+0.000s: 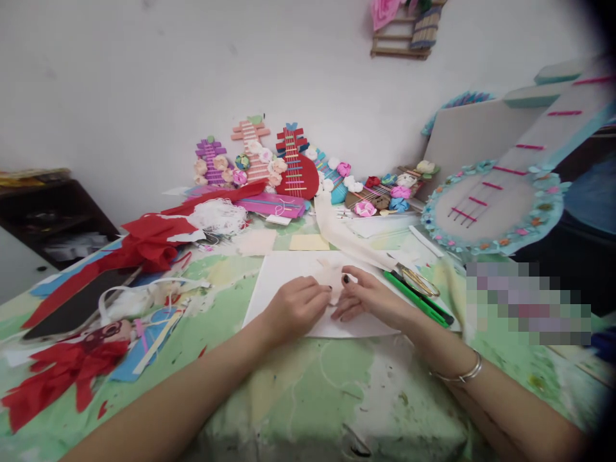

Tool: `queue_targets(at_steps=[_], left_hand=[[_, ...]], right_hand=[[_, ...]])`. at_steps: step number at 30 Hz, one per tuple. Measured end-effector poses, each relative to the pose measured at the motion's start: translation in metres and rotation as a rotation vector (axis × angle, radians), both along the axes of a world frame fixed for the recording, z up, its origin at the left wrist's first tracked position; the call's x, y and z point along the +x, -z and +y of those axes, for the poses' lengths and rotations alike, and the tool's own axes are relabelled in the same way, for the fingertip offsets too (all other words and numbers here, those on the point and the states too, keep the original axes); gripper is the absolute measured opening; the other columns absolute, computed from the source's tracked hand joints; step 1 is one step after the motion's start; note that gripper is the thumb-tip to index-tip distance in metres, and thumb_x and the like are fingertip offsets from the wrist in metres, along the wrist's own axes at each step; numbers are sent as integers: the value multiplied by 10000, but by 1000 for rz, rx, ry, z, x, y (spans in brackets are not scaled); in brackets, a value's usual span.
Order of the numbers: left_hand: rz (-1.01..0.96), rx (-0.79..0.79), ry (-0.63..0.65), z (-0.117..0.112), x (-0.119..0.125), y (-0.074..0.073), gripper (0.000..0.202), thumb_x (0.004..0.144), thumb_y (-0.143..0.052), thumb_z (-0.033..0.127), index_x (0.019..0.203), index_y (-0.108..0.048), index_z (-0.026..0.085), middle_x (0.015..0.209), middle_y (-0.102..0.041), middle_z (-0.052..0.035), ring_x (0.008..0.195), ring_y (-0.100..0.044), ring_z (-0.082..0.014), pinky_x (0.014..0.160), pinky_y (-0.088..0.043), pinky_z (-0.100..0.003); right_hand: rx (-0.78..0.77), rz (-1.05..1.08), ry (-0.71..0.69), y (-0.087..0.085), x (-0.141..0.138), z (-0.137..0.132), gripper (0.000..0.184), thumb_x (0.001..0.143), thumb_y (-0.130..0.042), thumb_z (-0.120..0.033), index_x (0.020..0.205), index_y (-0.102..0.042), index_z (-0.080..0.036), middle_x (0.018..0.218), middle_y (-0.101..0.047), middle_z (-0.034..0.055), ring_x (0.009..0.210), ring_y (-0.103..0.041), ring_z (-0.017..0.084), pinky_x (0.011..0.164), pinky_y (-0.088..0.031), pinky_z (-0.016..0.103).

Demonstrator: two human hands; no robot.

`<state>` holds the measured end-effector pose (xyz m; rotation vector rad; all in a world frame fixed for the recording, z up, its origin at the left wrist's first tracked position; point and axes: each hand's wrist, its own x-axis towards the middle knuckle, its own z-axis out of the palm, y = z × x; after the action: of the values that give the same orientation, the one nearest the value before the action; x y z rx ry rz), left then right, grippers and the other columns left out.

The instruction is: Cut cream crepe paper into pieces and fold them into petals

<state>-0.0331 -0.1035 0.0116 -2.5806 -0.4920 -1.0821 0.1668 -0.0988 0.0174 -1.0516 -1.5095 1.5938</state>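
Observation:
A small pale piece of crepe paper [328,274] is held up between my two hands, above a white sheet [276,273] on the table. My left hand [302,304] is closed, its fingertips pinching the piece's left side. From the other side my right hand [369,296] grips the edge between thumb and index finger, while its lower fingers curl loosely. Fingers hide part of the paper. Just right of my right hand lie a green-and-black cutter [416,298] and gold-handled scissors [418,278]. A long cream paper strip [344,239] runs back from near the scissors.
Several lute-shaped crafts, including a red one [296,173], lean along the wall. A large pale lute model [486,205] stands at right. Red crepe paper [151,240], a dark phone-like slab [81,301] and blue scraps [149,343] occupy the left side of the green-patterned tablecloth [308,398].

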Motion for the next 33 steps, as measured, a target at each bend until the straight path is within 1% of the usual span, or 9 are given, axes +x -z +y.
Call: queue_targets(at_steps=[6,11,14,16,20,23,27,29,33], left_hand=[[-79,-190,244,-13,7,-6,187,810,-616,171,993,-586,145,934,-697,-112,933,-611,-220,818,-502,-346],[-593,-967,-11,-10,8,-9,545,716,-718,328,1188,-510,153,1240,-558,-177,1144,-524,-285,912,-456,-414],[-759,-1559,85,-8,10,-8,547,681,-743,376,1124,-560,113,1055,-655,-165,935,-633,-273,768,-505,-369],[-818,-1763,179,-7,11,-8,478,659,-766,357,1026,-629,82,912,-694,-141,797,-654,-239,692,-502,-326],[-948,-1810,147,-6,8,-8,304,605,-811,292,783,-706,69,753,-708,-95,647,-631,-163,619,-477,-257],[-1034,-1782,157,-3,4,-12,236,608,-808,256,752,-711,95,728,-709,-65,634,-628,-140,626,-486,-248],[-1110,-1763,186,-1,-1,-21,197,594,-803,206,711,-683,104,704,-702,-58,652,-645,-148,651,-505,-256],[-1125,-1749,194,-1,-2,-25,194,585,-800,181,706,-664,113,690,-695,-44,645,-644,-138,627,-498,-233],[-1108,-1772,185,-2,-3,-29,227,558,-805,147,721,-647,142,652,-674,-4,599,-630,-117,559,-475,-198]], right_hand=[[102,5,183,-1,-1,-3,563,693,-722,-267,1188,-465,-185,680,-582,-37,554,-539,91,501,-422,186],[190,17,103,-7,-2,-5,482,721,-692,-281,1146,-478,-198,750,-587,-18,587,-544,106,533,-424,216],[212,41,20,-8,-7,-10,443,722,-691,-276,1098,-472,-194,749,-562,-26,573,-513,89,512,-401,198],[248,2,9,-8,-10,-13,417,730,-685,-274,1081,-476,-193,663,-506,-57,521,-458,72,461,-354,177],[296,-98,12,-18,-4,-14,434,746,-671,-331,1104,-466,-193,580,-510,-71,506,-508,94,470,-399,192],[352,-135,159,-32,22,-2,376,803,-577,-408,1085,-473,-183,718,-658,28,655,-646,170,617,-506,292],[510,-991,650,-41,84,26,177,760,-558,-293,884,-607,-178,868,-701,98,806,-660,233,695,-479,319],[372,-1313,624,-36,111,39,195,682,-607,-269,842,-647,-164,868,-703,125,841,-646,290,679,-461,344],[281,-1346,494,-20,134,53,113,570,-682,-261,638,-660,-172,720,-694,100,721,-648,261,609,-448,302]])
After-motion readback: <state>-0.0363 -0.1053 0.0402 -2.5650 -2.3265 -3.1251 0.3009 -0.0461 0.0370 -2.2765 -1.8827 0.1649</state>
